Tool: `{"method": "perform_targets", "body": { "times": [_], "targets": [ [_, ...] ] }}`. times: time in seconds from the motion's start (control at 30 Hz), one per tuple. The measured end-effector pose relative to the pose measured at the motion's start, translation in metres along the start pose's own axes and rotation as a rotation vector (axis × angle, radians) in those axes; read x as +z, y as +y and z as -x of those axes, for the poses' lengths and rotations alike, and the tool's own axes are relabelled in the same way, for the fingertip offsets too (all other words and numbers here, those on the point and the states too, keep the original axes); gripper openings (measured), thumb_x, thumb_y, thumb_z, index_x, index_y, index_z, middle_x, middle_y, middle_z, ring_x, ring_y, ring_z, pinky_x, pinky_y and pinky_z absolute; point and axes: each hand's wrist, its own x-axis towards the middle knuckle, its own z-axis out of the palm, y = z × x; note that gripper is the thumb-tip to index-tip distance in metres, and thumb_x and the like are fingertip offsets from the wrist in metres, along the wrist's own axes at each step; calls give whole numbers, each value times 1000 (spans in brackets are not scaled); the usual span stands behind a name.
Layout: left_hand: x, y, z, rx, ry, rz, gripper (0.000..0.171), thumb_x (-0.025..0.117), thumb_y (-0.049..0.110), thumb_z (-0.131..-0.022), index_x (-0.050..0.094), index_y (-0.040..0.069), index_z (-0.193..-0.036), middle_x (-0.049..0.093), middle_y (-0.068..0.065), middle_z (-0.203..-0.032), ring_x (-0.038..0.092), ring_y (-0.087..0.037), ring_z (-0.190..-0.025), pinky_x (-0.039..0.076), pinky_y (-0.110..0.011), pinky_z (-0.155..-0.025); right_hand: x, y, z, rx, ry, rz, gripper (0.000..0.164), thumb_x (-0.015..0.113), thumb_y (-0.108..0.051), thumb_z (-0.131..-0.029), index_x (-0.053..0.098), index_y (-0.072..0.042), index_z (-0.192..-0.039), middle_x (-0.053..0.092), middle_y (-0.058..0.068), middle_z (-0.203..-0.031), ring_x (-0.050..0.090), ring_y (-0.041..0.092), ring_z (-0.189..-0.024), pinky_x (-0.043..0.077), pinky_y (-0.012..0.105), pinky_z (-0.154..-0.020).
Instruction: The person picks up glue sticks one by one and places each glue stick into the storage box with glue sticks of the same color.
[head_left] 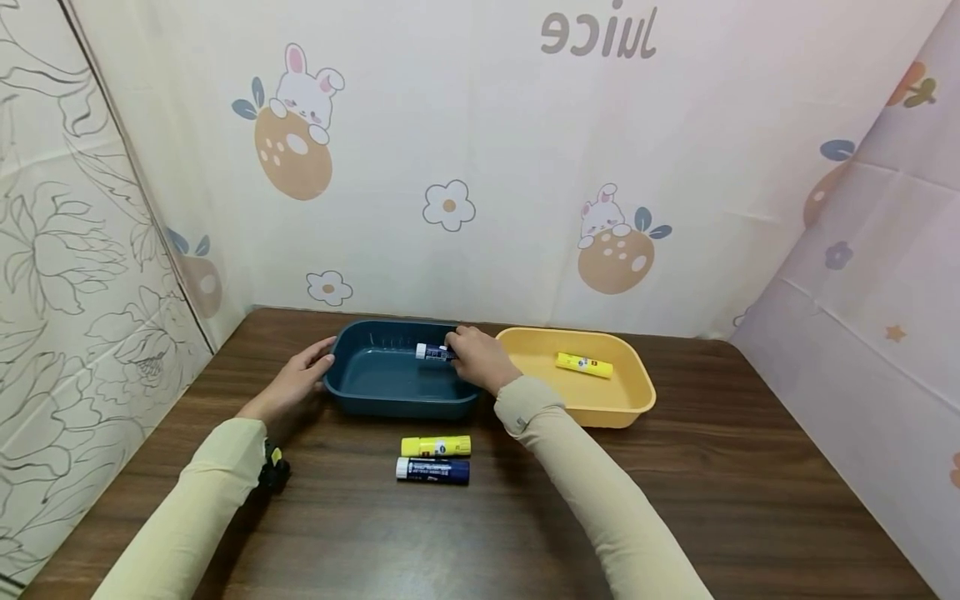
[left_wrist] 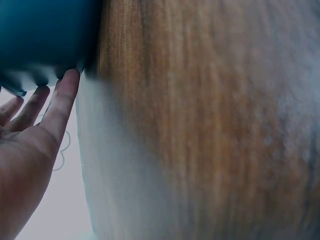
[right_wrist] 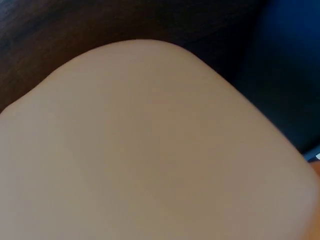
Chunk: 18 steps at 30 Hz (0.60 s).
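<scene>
My right hand [head_left: 480, 358] grips a navy glue stick [head_left: 432, 352] with a white end, over the right part of a dark blue tray [head_left: 405, 408]. In the right wrist view, skin fills most of the picture and hides the grip. At the tray's left end my left hand [head_left: 291, 385] rests against the outer wall. The left wrist view shows its fingers [left_wrist: 60, 105] nearly straight, fingertips against the tray [left_wrist: 45, 40]. Nearer me, a yellow glue stick [head_left: 436, 446] and another navy glue stick [head_left: 432, 471] lie side by side on the table.
A yellow tray [head_left: 637, 400] stands just right of the blue one, with a yellow glue stick [head_left: 584, 365] lying inside. Both trays sit near the table's [head_left: 712, 500] back edge, before a patterned curtain [head_left: 510, 267]. A small black object [head_left: 274, 468] is by the left wrist.
</scene>
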Motion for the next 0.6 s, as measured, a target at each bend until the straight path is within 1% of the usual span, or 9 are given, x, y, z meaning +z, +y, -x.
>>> {"method": "perform_targets", "body": {
  "times": [0.17, 0.27, 0.6],
  "targets": [
    [1, 0, 1, 3, 2, 2, 56, 34, 25, -106, 13, 0, -151, 25, -30, -149, 36, -44, -129, 47, -49, -93, 2, -3, -4, 15, -49, -13, 30, 65, -19, -92, 62, -9, -120, 61, 6, -110, 56, 18, -97, 51, 30, -85],
    [0, -1, 1, -4, 5, 1, 56, 35, 25, -106, 14, 1, -152, 25, -29, -149, 37, -44, -129, 47, -48, -93, 4, -4, -5, 19, -61, -18, 31, 65, -19, -92, 62, -9, -121, 62, 7, -111, 57, 18, -98, 51, 31, -86],
    [-1, -3, -3, -20, 13, -9, 57, 36, 30, -105, 16, 3, -152, 27, -28, -149, 39, -44, -127, 46, -49, -93, 14, -5, -12, 13, -45, 23, 29, 66, -20, -91, 64, -9, -118, 63, 7, -106, 60, 18, -96, 53, 32, -81]
  ]
}}
